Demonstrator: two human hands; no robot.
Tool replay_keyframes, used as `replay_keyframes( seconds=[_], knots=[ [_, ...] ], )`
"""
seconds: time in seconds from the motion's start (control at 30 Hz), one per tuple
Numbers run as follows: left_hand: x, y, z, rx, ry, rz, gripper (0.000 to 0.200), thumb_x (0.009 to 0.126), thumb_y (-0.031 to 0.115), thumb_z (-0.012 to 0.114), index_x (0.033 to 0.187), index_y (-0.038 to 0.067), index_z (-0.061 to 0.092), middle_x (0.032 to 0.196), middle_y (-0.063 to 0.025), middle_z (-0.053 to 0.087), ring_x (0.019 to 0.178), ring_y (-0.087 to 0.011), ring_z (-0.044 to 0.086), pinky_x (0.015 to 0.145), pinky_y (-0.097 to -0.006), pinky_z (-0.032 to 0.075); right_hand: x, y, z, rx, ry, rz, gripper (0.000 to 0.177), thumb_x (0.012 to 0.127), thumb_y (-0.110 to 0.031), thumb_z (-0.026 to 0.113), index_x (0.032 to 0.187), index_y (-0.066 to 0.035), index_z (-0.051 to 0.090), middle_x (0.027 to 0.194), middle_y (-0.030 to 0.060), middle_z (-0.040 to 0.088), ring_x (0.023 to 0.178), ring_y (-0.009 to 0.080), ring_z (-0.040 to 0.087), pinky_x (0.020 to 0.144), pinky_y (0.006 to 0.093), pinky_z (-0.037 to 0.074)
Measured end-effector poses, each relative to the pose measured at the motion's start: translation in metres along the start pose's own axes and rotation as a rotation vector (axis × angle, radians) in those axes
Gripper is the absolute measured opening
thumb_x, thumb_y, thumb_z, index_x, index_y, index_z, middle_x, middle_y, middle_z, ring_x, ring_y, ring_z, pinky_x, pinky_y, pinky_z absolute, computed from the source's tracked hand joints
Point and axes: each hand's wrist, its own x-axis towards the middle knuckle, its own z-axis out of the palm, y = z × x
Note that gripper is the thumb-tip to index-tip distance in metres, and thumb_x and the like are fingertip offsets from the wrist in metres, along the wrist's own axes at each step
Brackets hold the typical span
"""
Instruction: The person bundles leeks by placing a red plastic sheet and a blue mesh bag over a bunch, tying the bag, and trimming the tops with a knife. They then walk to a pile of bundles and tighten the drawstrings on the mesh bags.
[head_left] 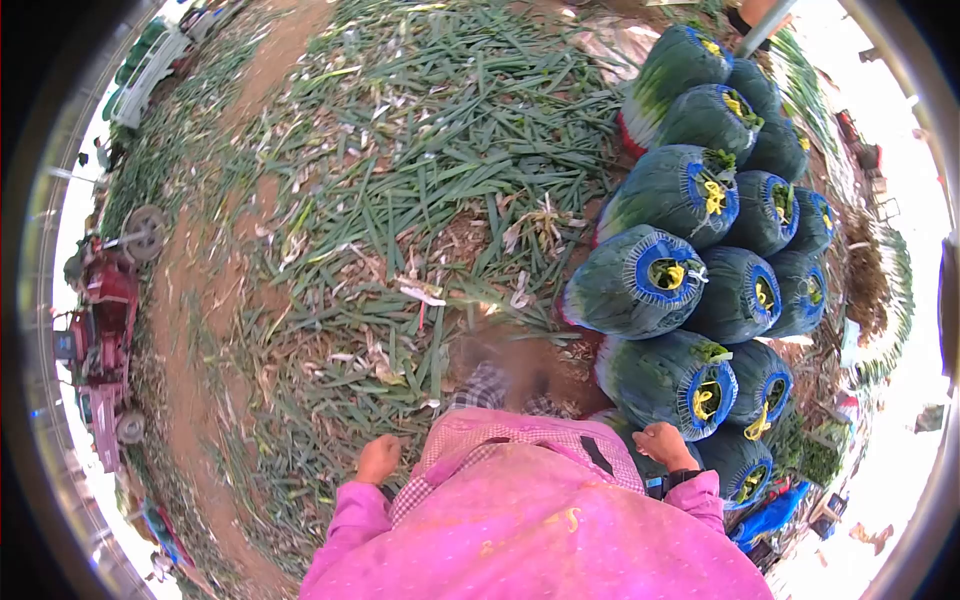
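Observation:
My left hand (379, 459) hangs beside my hip above the leaf-strewn ground, fingers curled in, with nothing seen in it. My right hand (665, 446), also curled closed and with a dark band at the wrist, is just above the sacks at my right side. I cannot make out contact between it and a sack. Closest to it is a stuffed net sack of green onions (650, 375), its blue mouth drawn in with yellow string. Behind it stands another packed sack (625, 290). A pink smock (540, 520) covers my body.
Several more full sacks (700, 125) stand in rows at the right. Cut green onion leaves (430, 170) cover the ground ahead. A red vehicle (105, 310) stands at far left, a white cart (150, 75) beyond. Part of another person (750, 25) shows at the top.

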Motion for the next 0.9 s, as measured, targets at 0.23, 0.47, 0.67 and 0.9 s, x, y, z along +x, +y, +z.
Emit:
replay_keyframes(
  seconds=[0.23,0.47,0.67,0.9],
  knots=[
    [0.116,-0.008,-0.037,-0.277,0.037,0.065,0.024,0.084,0.024,0.055,0.097,0.007,0.065,0.089,-0.0190,0.066,0.088,-0.0390,0.062,0.076,-0.0430,0.049,-0.017,-0.027,0.015,-0.122,-0.031,0.032,0.038,0.073,-0.043,0.056,0.072,-0.009,0.071,0.080,0.0172,0.067,0.082,0.0343,0.064,0.077,0.0402,0.050],
    [0.102,-0.052,-0.077,0.010,0.030,0.046,0.027,0.083,0.028,0.053,0.092,0.006,0.067,0.090,-0.0212,0.065,0.088,-0.0406,0.061,0.078,-0.0456,0.048,0.016,-0.068,0.023,0.268,0.055,0.006,0.039,0.076,-0.038,0.059,0.075,0.000,0.069,0.076,0.0125,0.070,0.073,0.0226,0.067,0.069,0.0332,0.052],
    [0.176,0.015,-0.159,0.219,0.206,0.172,0.029,0.087,0.028,0.049,0.094,0.005,0.065,0.090,-0.0226,0.064,0.086,-0.0422,0.060,0.076,-0.0479,0.047,0.046,0.003,0.100,-0.019,0.162,0.006,0.034,0.075,-0.037,0.053,0.076,-0.007,0.070,0.084,0.0205,0.066,0.082,0.0371,0.064,0.078,0.0432,0.051],
    [0.153,0.113,-0.221,-0.004,0.322,0.287,0.029,0.090,0.030,0.050,0.096,0.005,0.062,0.085,-0.0222,0.063,0.081,-0.0418,0.060,0.070,-0.0442,0.048,0.090,-0.119,0.009,0.026,0.284,-0.076,0.031,0.078,-0.032,0.053,0.079,-0.005,0.068,0.083,0.0210,0.066,0.083,0.0407,0.063,0.077,0.0487,0.049]
  ],
)
